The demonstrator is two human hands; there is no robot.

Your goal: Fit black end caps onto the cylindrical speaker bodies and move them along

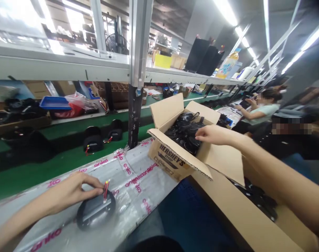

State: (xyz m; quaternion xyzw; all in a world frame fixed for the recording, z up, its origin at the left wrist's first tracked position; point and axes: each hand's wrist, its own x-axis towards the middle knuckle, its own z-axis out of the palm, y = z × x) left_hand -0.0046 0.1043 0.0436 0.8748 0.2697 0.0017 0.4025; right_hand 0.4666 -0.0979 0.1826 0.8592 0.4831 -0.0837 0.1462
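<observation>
My left hand (pixel 77 190) is at the lower left, its thumb and fingertips closed together at the upper rim of a round black part (pixel 96 211). Short red and yellow wires (pixel 106 189) stand up from that part beside my fingertips. The part lies on the plastic-covered bench. My right hand (pixel 210 134) reaches into an open cardboard box (pixel 172 162) with "Hershey's Syrup" print. Its fingers are curled in above black plastic parts (pixel 185 131) heaped inside; whatever they grip is hidden.
Plastic sheeting (pixel 133 196) with pink "anko" print covers the bench. A second carton (pixel 227 206) with black parts stands on the right. Behind, a green conveyor belt (pixel 70 157) carries black parts with wires. A metal post (pixel 137 70) rises behind the box. Co-workers (pixel 264 108) sit at the right.
</observation>
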